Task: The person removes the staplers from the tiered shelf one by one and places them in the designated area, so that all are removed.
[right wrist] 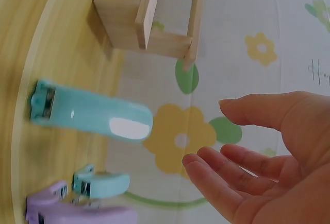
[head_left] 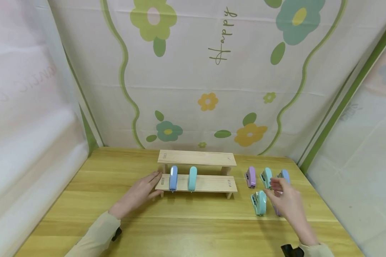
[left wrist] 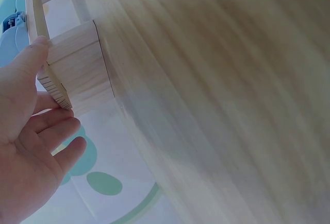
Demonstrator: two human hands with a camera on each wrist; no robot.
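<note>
My left hand [head_left: 141, 191] grips the left end of a two-tier wooden shelf [head_left: 209, 184]; in the left wrist view the thumb lies on the lower board's edge, fingertips by its end. A blue stapler [head_left: 173, 177] and a turquoise stapler [head_left: 192, 178] stand side by side on that lower board. With fingers apart and nothing between them, my right hand [head_left: 287, 201] hovers over the staplers on the right. Nearest it is a turquoise stapler [right wrist: 98, 112] on the table. A purple stapler [head_left: 277, 211] is mostly hidden behind the hand.
Behind the right hand stand a purple stapler [head_left: 251, 177], a turquoise stapler [head_left: 267, 174] and a partly covered blue stapler [head_left: 285, 175]. The shelf's upper board [head_left: 196, 157] holds nothing. A flowered white cloth [head_left: 186, 78] rises at the table's back edge, with cloth sides left and right.
</note>
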